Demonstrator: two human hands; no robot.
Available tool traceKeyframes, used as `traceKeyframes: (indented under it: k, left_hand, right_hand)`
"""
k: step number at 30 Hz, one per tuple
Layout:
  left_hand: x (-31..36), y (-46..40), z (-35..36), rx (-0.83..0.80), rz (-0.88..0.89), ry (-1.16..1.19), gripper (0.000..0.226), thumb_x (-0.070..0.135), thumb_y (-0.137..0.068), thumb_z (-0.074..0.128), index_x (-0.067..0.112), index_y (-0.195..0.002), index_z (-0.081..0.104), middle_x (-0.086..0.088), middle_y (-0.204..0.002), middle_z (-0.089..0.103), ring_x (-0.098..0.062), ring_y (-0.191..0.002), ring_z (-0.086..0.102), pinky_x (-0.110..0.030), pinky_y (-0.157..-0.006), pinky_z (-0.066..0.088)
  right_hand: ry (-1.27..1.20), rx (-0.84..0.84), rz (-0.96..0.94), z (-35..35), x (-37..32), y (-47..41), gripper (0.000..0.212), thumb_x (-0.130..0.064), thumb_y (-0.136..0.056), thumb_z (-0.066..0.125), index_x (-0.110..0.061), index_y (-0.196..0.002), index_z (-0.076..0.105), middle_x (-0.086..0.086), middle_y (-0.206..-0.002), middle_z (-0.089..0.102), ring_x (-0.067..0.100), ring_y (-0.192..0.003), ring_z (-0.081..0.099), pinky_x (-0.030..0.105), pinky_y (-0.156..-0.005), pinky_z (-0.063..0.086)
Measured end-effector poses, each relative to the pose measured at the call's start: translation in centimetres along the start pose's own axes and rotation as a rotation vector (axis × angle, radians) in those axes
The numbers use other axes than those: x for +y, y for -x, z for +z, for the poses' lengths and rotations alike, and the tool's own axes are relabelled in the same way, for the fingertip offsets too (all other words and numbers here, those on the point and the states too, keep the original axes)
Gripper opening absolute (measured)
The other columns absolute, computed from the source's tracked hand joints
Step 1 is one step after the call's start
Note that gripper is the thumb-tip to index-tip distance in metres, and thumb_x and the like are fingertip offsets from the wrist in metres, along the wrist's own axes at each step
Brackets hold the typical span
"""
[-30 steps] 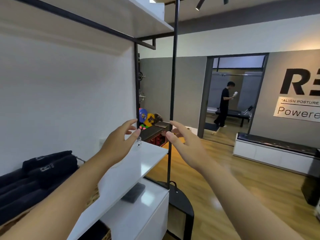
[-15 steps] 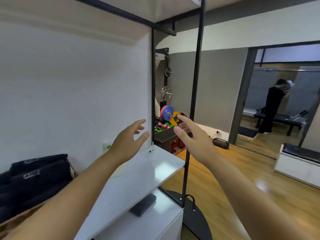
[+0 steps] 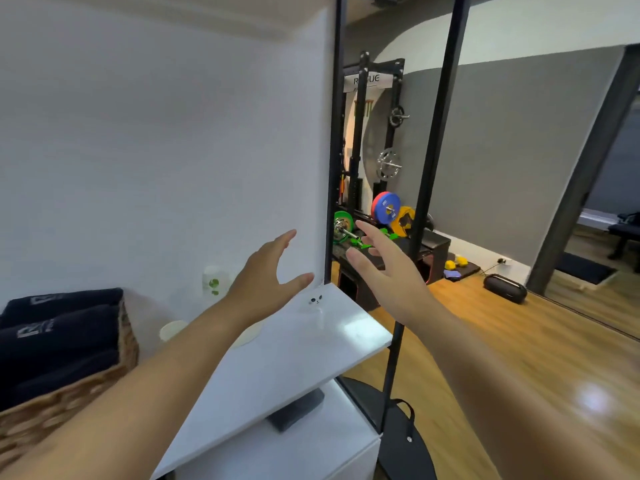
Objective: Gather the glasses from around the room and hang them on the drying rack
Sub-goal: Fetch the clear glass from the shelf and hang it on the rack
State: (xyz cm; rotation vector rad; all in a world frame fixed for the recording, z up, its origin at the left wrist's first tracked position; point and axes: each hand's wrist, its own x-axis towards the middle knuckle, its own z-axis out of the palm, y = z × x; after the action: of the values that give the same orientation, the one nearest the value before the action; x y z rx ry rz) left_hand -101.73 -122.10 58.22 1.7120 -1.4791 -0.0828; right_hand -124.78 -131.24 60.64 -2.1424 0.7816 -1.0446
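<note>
A small clear glass with a little printed face stands near the far corner of the white shelf. My left hand hovers open just left of it, thumb close to its rim, not touching. On the other side my right hand is spread open beyond the shelf's edge, holding nothing. A second clear glass with a green print stands further back against the white wall. No drying rack is in view.
A wicker basket of dark towels fills the shelf's left. Two pale round dishes lie behind my left arm. Black posts frame the shelf's right side. A dark block rests on the lower cabinet. Gym weights and wood floor lie beyond.
The view has moved closer and turned left. Both hands have advanced toward the glass at the shelf's corner and stay open on either side of it.
</note>
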Motion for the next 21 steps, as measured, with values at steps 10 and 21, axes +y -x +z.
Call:
traceKeyframes:
  k: [10, 21]
  left_hand:
    - [-6.9, -8.5, 10.1, -0.049, -0.039, -0.041, 0.094, 0.064, -0.081, 0.071, 0.039, -0.157, 0.023, 0.006, -0.160, 0.036, -0.022, -0.145, 0.034, -0.046, -0.113, 0.037]
    - [-18.9, -16.4, 20.1, -0.126, -0.214, -0.286, 0.113, 0.085, -0.069, 0.061, 0.039, -0.159, 0.012, -0.004, -0.166, 0.028, -0.031, -0.148, 0.032, -0.055, -0.113, 0.037]
  right_hand:
    - [0.107, -0.037, 0.090, 2.0, 8.4, -5.5, 0.087, -0.097, -0.075, 0.040, -0.060, -0.153, 0.026, -0.022, -0.160, 0.040, -0.010, -0.134, 0.031, 0.040, -0.112, 0.040]
    - [0.080, -0.051, 0.103, 8.1, 14.4, -11.1, 0.081, -0.088, -0.082, 0.051, -0.060, -0.155, 0.029, -0.058, -0.139, 0.032, -0.025, -0.135, 0.030, 0.020, -0.104, 0.035]
